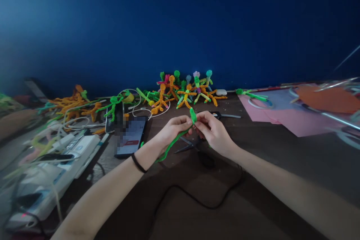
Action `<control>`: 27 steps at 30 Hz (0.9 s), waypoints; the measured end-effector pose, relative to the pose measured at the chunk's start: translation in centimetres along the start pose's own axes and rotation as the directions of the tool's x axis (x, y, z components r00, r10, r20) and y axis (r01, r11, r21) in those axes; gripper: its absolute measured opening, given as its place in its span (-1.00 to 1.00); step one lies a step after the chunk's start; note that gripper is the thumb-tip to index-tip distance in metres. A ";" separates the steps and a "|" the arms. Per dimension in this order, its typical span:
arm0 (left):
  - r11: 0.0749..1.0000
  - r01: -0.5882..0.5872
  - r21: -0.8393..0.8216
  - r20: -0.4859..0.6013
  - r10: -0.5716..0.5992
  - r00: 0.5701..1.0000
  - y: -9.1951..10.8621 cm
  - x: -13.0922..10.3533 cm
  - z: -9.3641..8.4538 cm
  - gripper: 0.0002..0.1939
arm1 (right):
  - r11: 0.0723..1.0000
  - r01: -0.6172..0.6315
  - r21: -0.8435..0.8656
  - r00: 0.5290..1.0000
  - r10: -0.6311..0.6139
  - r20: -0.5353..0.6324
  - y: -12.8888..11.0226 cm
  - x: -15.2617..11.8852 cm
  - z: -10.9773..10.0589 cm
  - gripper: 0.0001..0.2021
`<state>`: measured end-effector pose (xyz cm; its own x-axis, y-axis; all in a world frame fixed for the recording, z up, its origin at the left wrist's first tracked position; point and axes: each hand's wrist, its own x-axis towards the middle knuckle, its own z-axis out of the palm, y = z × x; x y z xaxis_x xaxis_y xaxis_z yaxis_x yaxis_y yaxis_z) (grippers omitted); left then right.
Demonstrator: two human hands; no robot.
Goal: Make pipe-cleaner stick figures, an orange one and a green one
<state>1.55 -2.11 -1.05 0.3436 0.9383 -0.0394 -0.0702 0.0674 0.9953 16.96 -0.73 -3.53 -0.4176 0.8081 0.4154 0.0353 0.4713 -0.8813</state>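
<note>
Between my two hands is a green pipe cleaner point(192, 114), its upper end wound into a thick bit that points up. A long tail of it runs down along my left wrist. My left hand point(180, 125) pinches it from the left, thumb and fingers closed. From the right, the closed fingers of my right hand point(211, 130) grip the same wound part. Dark-handled scissors point(187, 145) lie on the table just under my hands, partly hidden by them.
Pipe-cleaner figures point(185, 95) stand in a group against the blue wall. To the left are a phone point(132, 137), a power strip point(67, 168) and tangled cables. Pink paper point(298, 120) lies right, and a black cord point(194, 200) curves across the table in front.
</note>
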 end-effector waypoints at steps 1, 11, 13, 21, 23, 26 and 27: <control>0.999 0.003 -0.053 0.027 -0.002 1.000 -0.1 0.0 -0.1 -0.79 | 0.998 0.042 -0.055 0.999 -0.042 -0.003 -0.1 0.0 -0.2 -0.89; 0.976 -0.149 0.159 -0.141 0.172 0.975 -0.3 0.0 0.5 -0.80 | 0.907 0.128 -0.400 0.964 -0.209 -0.166 -0.2 0.9 -1.4 -0.76; 0.909 -0.192 0.371 -0.168 0.268 0.949 -0.1 -0.2 0.7 -0.81 | 0.949 0.036 -0.313 0.984 -0.087 -0.153 -0.1 1.0 -1.5 -0.69; 0.494 -0.224 0.840 -0.079 0.520 0.850 0.0 -1.0 1.2 -0.93 | 0.983 -0.156 -0.095 0.984 0.146 -0.102 0.3 1.5 -1.8 -0.67; 0.413 -0.224 0.882 -0.061 0.573 0.817 0.0 -1.1 1.2 -0.92 | 0.987 -0.111 -0.120 0.982 0.091 -0.164 0.0 1.5 -1.9 -0.70; 0.333 -0.232 0.914 -0.036 0.635 0.772 0.0 -1.2 1.1 -0.90 | 0.990 -0.135 -0.046 0.988 0.131 -0.076 -0.3 1.3 -2.0 -0.61; 0.307 -0.242 0.920 -0.018 0.652 0.758 -0.1 -1.2 1.1 -0.90 | 0.988 -0.155 -0.005 0.988 0.155 -0.021 -0.4 1.3 -1.9 -0.58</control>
<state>2.15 -3.58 -0.99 0.1983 0.7615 0.6171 0.7572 -0.5188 0.3970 18.16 0.81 -2.24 -0.3876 0.8786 0.2789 0.1039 0.3422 -0.9339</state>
